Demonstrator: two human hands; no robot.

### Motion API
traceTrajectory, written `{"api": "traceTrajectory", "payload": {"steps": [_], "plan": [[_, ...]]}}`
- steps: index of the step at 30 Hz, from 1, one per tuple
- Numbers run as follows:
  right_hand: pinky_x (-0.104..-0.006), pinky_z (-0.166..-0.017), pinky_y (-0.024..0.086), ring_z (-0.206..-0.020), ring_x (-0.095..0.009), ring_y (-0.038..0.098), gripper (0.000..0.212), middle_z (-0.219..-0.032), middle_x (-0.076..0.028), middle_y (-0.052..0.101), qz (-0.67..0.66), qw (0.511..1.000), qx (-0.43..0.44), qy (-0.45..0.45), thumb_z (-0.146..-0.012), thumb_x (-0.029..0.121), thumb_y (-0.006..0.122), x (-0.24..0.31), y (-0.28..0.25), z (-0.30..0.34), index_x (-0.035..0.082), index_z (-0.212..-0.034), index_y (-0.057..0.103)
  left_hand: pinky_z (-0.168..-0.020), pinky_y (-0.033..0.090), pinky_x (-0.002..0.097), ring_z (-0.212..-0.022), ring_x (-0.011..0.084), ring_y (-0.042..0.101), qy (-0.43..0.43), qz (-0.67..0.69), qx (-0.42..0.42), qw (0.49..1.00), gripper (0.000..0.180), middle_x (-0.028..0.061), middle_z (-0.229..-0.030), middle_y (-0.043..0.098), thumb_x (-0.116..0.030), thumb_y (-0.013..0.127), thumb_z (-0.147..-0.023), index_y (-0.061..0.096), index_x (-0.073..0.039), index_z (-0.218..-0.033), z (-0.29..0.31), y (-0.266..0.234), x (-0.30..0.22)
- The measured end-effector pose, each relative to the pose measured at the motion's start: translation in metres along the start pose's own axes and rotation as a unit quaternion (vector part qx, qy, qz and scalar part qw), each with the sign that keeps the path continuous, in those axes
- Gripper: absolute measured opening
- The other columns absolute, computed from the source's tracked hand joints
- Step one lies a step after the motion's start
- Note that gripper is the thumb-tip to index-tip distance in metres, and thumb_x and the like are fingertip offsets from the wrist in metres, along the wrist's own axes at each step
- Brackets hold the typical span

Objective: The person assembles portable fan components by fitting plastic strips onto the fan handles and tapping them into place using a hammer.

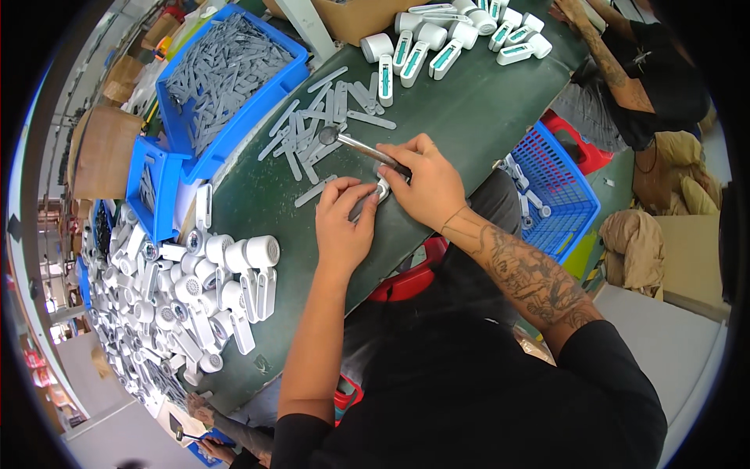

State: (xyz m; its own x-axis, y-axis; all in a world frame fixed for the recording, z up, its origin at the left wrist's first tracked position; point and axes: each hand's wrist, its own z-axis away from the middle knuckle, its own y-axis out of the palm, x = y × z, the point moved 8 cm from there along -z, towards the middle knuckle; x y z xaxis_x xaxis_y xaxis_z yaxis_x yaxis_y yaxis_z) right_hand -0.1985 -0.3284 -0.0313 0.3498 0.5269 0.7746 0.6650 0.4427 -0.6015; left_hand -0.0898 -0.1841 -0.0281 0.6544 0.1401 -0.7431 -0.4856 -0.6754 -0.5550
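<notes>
My right hand is closed round the dark grip of a small hammer, whose metal shaft points up and left. The round hammer head hangs over a loose pile of flat grey plastic strips on the green table. Just left of it, my left hand is closed, its fingertips pressed on a small white and grey plastic part near the table edge. Much of that part is hidden under the fingers of both hands.
White handled parts crowd the table's left. More white parts with green inserts lie at the far side. A blue bin holds many grey strips. A blue basket stands right. Co-workers sit far right and lower left.
</notes>
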Motion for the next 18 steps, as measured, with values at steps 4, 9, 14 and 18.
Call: {"api": "traceTrajectory", "payload": {"steps": [4,9,14,18], "plan": [[-0.044,-0.076,0.061,-0.089,-0.032,0.075,0.034,-0.113,-0.009,0.067,0.007,1.0,0.002,-0.003,-0.096,0.027,0.081,-0.003,-0.001,0.0,0.02,-0.129,0.081,-0.091,0.059,0.0375,-0.101,0.0301,0.077,-0.058,0.062,0.037,0.996,0.012,0.012,-0.108,0.079,-0.008,0.082,-0.094,0.081,-0.004,-0.105,0.001,0.007,0.011],[-0.0399,-0.085,0.058,-0.095,-0.031,0.071,0.041,-0.111,-0.013,0.065,-0.076,0.995,0.04,-0.045,-0.101,0.021,0.077,-0.004,-0.026,0.001,0.012,-0.141,0.074,-0.089,0.061,0.037,-0.1,0.0299,0.078,-0.022,0.062,0.06,0.996,0.013,0.0127,-0.11,0.08,-0.006,0.082,-0.094,0.082,-0.003,-0.106,0.007,0.006,0.007],[-0.0375,-0.089,0.056,-0.097,-0.031,0.068,0.042,-0.11,-0.014,0.066,-0.073,0.995,0.033,-0.058,-0.106,0.017,0.071,-0.009,-0.04,0.009,0.008,-0.146,0.069,-0.086,0.062,0.0355,-0.097,0.028,0.08,-0.028,0.044,0.036,0.998,0.014,0.0123,-0.11,0.082,-0.008,0.083,-0.094,0.082,-0.003,-0.107,0.0,0.004,0.01],[-0.0383,-0.088,0.055,-0.095,-0.032,0.068,0.042,-0.103,-0.016,0.067,-0.075,0.994,0.084,-0.018,-0.109,0.012,0.065,0.013,-0.058,0.019,0.007,-0.151,0.065,-0.084,0.063,0.0351,-0.095,0.0283,0.081,-0.018,0.039,0.011,0.999,0.013,0.0134,-0.11,0.083,-0.009,0.085,-0.094,0.081,-0.002,-0.105,0.006,0.002,0.018]]}}
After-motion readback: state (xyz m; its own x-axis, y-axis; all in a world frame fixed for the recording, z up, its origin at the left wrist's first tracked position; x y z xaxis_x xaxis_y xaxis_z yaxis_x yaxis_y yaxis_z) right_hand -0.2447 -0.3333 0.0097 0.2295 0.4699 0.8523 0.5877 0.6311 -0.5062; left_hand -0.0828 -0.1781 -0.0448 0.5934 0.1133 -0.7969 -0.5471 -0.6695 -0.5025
